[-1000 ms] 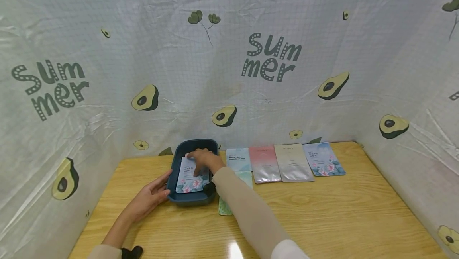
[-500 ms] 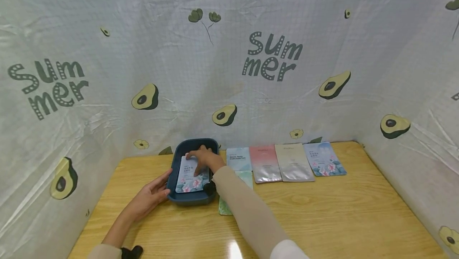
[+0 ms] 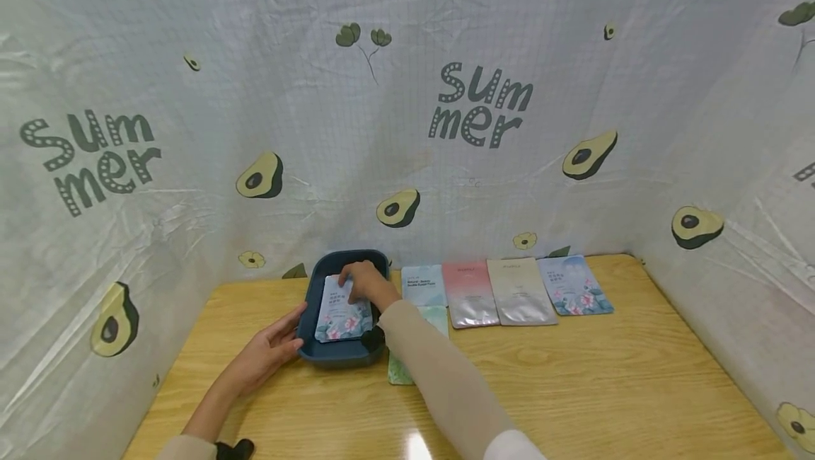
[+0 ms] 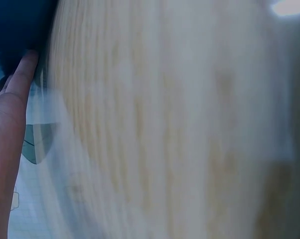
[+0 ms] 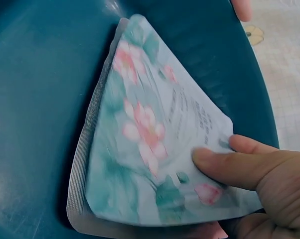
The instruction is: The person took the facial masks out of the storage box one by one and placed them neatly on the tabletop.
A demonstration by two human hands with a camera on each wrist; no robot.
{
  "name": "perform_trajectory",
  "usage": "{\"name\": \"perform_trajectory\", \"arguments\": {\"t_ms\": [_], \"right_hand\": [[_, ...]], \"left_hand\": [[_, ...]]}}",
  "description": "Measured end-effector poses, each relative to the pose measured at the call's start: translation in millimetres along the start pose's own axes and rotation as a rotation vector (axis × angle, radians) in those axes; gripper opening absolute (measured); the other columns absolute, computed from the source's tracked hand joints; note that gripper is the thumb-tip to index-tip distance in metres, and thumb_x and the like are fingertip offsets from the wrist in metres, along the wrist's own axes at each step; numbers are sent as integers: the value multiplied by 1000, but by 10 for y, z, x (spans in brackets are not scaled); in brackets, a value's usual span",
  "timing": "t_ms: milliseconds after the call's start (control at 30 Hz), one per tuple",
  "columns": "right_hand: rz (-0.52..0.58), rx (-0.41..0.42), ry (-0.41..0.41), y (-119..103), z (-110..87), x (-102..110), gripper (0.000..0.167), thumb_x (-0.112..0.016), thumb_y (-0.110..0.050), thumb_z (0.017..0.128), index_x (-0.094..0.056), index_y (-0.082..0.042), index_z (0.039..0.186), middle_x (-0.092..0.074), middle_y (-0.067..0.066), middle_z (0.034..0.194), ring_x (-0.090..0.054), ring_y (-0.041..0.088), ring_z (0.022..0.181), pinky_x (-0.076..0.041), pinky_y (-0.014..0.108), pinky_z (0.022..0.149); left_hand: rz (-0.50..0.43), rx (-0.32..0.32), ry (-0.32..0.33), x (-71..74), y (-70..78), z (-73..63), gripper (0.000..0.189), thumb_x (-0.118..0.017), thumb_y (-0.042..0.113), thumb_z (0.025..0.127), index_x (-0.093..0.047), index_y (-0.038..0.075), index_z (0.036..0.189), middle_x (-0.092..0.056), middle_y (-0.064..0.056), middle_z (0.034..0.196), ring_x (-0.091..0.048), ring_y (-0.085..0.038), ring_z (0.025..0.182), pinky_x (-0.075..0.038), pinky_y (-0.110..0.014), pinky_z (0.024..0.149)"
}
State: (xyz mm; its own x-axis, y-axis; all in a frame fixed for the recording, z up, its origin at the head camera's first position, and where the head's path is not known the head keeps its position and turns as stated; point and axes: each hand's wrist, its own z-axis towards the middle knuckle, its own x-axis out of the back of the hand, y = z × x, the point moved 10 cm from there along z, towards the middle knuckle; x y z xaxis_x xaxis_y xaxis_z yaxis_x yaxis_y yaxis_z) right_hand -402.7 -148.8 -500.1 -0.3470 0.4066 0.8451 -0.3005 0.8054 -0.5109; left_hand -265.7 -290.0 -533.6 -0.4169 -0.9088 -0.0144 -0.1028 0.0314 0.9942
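A dark blue plastic tray stands at the back left of the wooden table. Inside it lies a pale blue face mask packet printed with pink lotus flowers. My right hand reaches into the tray and grips this packet; in the right wrist view the thumb lies on its face and fingers sit at its edges. Under it, the silvery edge of another packet shows. Against the tray's left rim rests my left hand, its fingers extended; its fingertips partly hide in the left wrist view.
Right of the tray lie a light blue packet, a pink one, a cream one and another lotus packet. My right sleeve partly covers a green packet. A printed cloth hangs behind the table.
The lotus packet in the tray has shifted slightly to the right, and my right hand's fingers have drawn in on it. My left hand stays at the tray's rim.
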Motion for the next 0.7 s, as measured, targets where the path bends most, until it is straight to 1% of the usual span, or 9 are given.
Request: {"name": "perform_trajectory", "arguments": {"t_ms": [67, 200, 233, 300, 367, 433, 533, 600, 700], "right_hand": [[29, -13, 31, 18, 0, 14, 37, -84, -4, 82, -76, -25, 111, -52, 11, 146, -44, 25, 137, -50, 34, 96], [96, -17, 98, 43, 5, 47, 35, -84, -2, 83, -77, -21, 111, -48, 16, 148, -42, 29, 139, -50, 36, 98], [116, -20, 121, 50, 8, 68, 33, -85, -3, 82, -77, -20, 109, -48, 18, 147, -45, 31, 137, -51, 37, 98], [139, -26, 157, 57, 6, 123, 27, -86, -5, 81, -78, -17, 104, -52, 19, 143, -49, 32, 132, -51, 39, 98], [161, -30, 185, 57, 0, 178, 20, -86, -7, 81, -79, -15, 98, -59, 17, 135, -56, 32, 124, -54, 39, 94], [168, -32, 198, 54, -1, 213, 16, -86, -8, 82, -80, -16, 94, -68, 11, 124, -62, 28, 115, -56, 36, 88], [179, -11, 196, 33, 1, 221, 14, -84, -9, 84, -82, -17, 96, -74, 2, 115, -67, 22, 106, -58, 32, 81], [184, 5, 201, 25, 8, 229, 18, -85, -11, 84, -83, -18, 100, -74, 1, 116, -67, 22, 108, -57, 30, 83], [207, 22, 175, 10, 3, 228, 29, -87, -14, 82, -81, -17, 111, -73, 2, 122, -65, 23, 112, -57, 30, 85]], "left_hand": [[1, 4, 2, -5, -12, -3, 73, -53, 6, 106, -9, 11, 165, 3, -20, 169, -39, 9, 135, -44, -22, 105], [14, 17, 8, -16, -38, -15, 73, -51, 5, 106, -8, 11, 165, 3, -21, 169, -25, -15, 150, -44, -22, 105], [17, 22, 11, -13, -44, -18, 73, -51, 5, 106, -8, 11, 165, 3, -21, 169, -25, -15, 150, -44, -22, 105], [14, 26, 18, -9, -46, -19, 73, -52, 6, 106, -9, 12, 165, 3, -21, 169, -27, -13, 149, -45, -22, 105], [14, 31, 25, 3, -50, -14, 73, -53, 7, 106, -11, 13, 165, 2, -19, 170, -35, -1, 142, -45, -22, 105], [16, 25, 22, 7, -40, -13, 73, -53, 7, 106, -11, 13, 165, 2, -19, 170, -40, 12, 131, -45, -22, 105], [14, 25, 25, 5, -26, -16, 72, -52, 5, 106, -11, 11, 165, 2, -20, 169, -41, 13, 130, -46, -21, 104], [10, 20, 18, -11, -2, -21, 72, -51, 4, 106, -10, 10, 165, 3, -22, 169, -41, 11, 131, -46, -21, 104], [-9, 7, 3, -40, 45, -26, 73, -51, 4, 106, -8, 9, 164, 5, -23, 168, -41, 8, 133, -46, -23, 104]]}}
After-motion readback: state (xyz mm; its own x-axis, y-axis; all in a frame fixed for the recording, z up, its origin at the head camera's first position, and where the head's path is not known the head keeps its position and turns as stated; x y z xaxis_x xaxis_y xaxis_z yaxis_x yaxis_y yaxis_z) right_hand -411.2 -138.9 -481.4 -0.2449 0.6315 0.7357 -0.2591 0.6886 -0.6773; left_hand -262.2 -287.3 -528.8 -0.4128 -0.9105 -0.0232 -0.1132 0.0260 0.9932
